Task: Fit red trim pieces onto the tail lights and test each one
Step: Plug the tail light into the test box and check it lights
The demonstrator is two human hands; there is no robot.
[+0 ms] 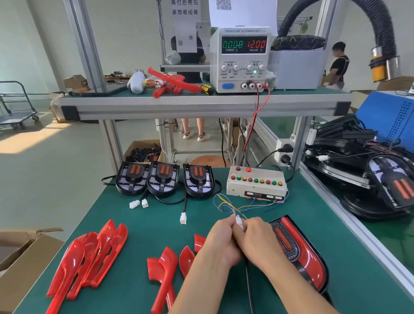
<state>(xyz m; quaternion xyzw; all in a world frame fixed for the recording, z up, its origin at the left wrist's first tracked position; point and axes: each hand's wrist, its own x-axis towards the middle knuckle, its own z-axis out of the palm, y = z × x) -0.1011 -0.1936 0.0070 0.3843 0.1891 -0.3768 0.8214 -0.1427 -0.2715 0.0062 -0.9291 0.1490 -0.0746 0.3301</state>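
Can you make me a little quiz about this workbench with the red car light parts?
1. True or false: the white power supply box shows 12.00 in red digits.
2. How many black uncovered tail lights stand in the row at the far edge of the green table mat? A) two B) three C) five
3. What do the left hand and right hand pinch together between them?

Key: 1. true. 2. B. 3. A small white plastic plug connector, joined to thin coloured wires from the grey button box.
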